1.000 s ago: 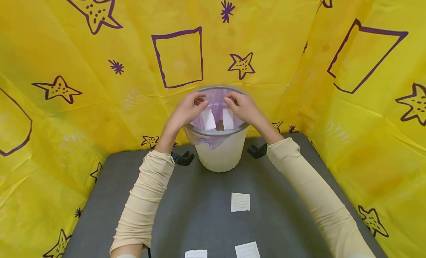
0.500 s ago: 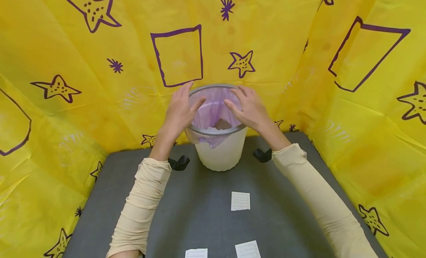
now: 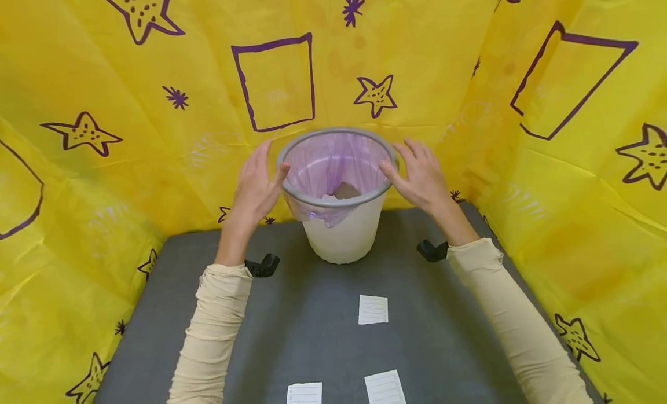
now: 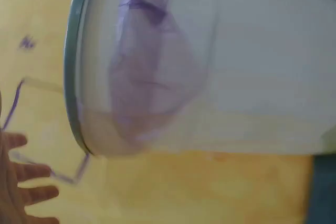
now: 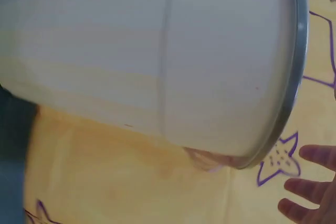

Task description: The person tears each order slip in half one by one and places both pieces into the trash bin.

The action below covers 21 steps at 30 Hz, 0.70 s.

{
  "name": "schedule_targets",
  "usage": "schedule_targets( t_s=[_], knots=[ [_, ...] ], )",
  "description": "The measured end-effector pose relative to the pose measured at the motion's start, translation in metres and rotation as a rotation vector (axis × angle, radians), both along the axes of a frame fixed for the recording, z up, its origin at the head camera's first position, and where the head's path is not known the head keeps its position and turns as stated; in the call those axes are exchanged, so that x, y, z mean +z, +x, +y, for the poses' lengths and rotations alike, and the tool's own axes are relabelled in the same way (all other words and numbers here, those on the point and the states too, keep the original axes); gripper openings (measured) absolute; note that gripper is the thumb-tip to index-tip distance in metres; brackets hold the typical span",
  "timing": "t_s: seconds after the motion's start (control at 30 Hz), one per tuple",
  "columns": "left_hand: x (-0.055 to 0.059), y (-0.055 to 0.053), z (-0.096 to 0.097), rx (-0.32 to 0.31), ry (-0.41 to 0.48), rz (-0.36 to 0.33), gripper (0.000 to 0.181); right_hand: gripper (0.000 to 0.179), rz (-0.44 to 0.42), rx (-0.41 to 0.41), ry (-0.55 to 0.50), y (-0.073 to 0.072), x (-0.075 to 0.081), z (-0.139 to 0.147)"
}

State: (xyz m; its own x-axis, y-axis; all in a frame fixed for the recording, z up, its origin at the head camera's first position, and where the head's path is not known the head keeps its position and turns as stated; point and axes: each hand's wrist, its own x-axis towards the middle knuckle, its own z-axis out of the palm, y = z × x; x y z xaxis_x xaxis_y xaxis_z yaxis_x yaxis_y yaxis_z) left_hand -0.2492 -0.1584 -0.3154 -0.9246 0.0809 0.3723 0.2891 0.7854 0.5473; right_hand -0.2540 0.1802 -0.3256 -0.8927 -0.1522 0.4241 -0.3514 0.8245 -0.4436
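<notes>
A white trash bin (image 3: 341,239) with a grey rim stands upright at the back of the dark table, lined with a thin purple trash bag (image 3: 333,152) folded over the rim. Inside lie white paper pieces (image 3: 328,199) and a brownish piece (image 3: 346,190). My left hand (image 3: 257,184) is beside the bin's left rim, fingers spread, holding nothing. On the right side, my right hand (image 3: 419,175) is likewise spread, its thumb overlapping the rim in the head view. Both wrist views show the bin's wall, with the fingers (image 4: 34,195) of the left hand and the fingers (image 5: 304,187) of the right apart from it.
On the grey table (image 3: 312,334) lie a lined paper piece (image 3: 373,309) in front of the bin and two more, a left paper (image 3: 304,393) and a right paper (image 3: 385,386), at the near edge. Yellow patterned cloth (image 3: 427,62) encloses the back and sides.
White paper pieces dropped from between my hands into the bin. Both hands opened and moved apart, outward to either side of the rim.
</notes>
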Motion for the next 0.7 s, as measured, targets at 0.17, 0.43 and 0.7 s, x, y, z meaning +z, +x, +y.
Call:
schedule_targets(
  t_s=[0.17,0.43,0.7],
  knots=[
    [-0.055,0.028,-0.027,0.147,0.083,-0.038,0.096,0.068,-0.044,-0.055,-0.046,0.022,-0.047,0.011],
    [-0.095,0.038,-0.042,0.194,0.018,-0.096,0.086,0.070,-0.088,-0.124,-0.004,0.030,-0.078,0.024],
    [-0.117,0.044,-0.038,0.236,-0.103,-0.125,0.085,0.074,-0.055,-0.207,0.101,0.038,-0.104,0.020]
  ],
)
